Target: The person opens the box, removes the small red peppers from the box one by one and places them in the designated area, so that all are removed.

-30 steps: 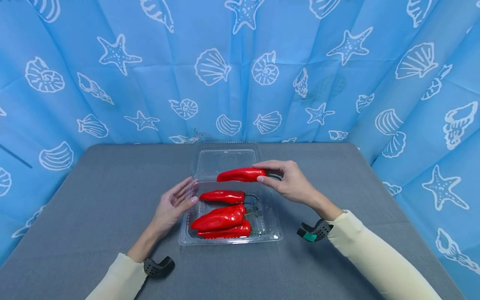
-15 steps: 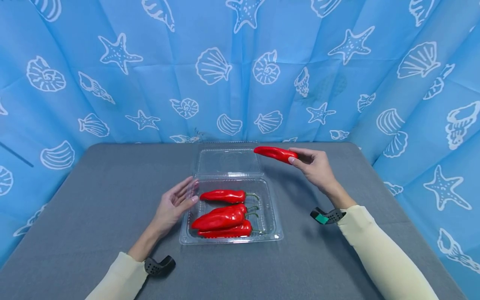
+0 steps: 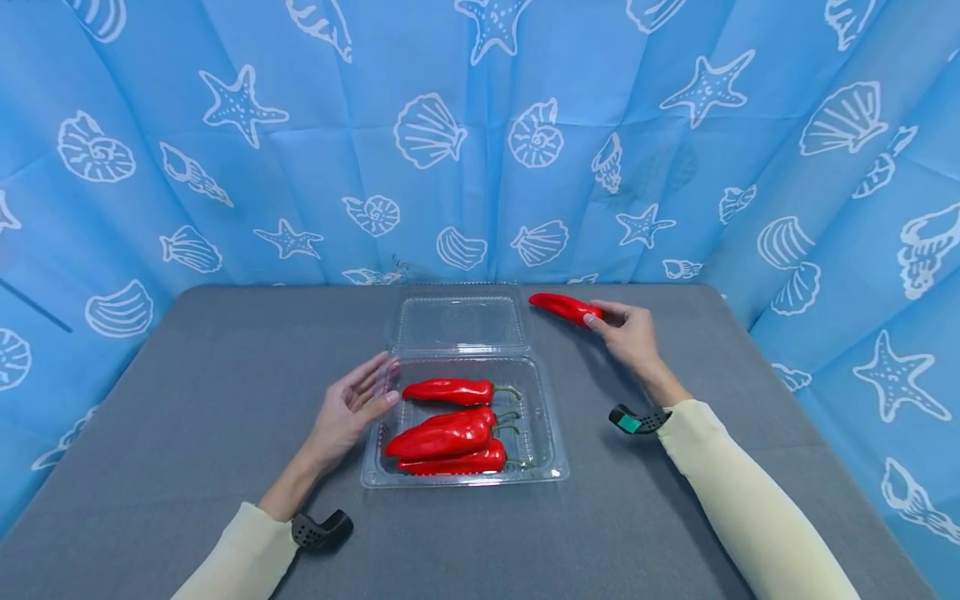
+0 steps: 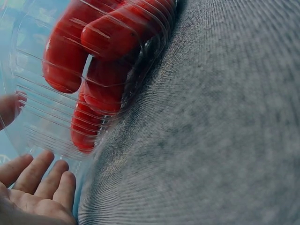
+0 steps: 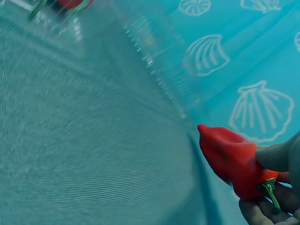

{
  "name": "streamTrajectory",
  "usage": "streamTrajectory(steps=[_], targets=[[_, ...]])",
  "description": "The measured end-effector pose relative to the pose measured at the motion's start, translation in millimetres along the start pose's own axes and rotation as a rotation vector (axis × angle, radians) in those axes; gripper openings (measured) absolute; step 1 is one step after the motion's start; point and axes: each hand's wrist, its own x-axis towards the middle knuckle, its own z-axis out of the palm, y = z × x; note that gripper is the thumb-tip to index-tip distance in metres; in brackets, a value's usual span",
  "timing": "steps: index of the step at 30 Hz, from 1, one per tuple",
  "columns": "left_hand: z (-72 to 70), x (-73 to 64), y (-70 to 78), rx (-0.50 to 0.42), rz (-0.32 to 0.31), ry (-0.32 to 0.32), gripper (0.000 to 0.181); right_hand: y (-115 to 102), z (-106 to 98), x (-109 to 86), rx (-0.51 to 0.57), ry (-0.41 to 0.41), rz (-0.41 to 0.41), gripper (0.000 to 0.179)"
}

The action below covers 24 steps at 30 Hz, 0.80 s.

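A clear plastic container [image 3: 551, 450] stands in the middle of the table with several red peppers [image 3: 438, 435] lying inside, their green stems toward the right. Its lid [image 3: 459, 323] is folded back, away from the person. At the container's left wall is the left hand [image 3: 347, 410], fingers fairly straight and thumb apart; in the left wrist view the thumb touches the clear plastic. To the right of the lid, the right hand [image 3: 628, 333] pinches one red pepper [image 5: 232, 159] near its stem end between thumb and fingers. That pepper's tip points left, and its stem shows in the right wrist view.
A grey cloth covers the table [image 3: 225, 400]. Behind it and at the sides hangs a blue curtain [image 3: 322, 150] with white shells and starfish. Each wrist carries a black band device [image 3: 639, 419].
The right hand has carried its pepper from above the container to the right and back, then lowered it toward the table beside the lid. The left hand stays in place.
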Motion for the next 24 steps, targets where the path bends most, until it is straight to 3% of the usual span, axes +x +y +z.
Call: streamTrajectory(steps=[9, 24], targets=[[0.5, 1.0, 0.1, 0.003, -0.007, 0.004, 0.069, 8, 22, 7.2, -0.071, -0.04, -0.01, 0.043], [0.2, 0.3, 0.5, 0.004, 0.005, 0.006, 0.069, 1, 38, 4.4, -0.03, -0.074, -0.029, 0.054]])
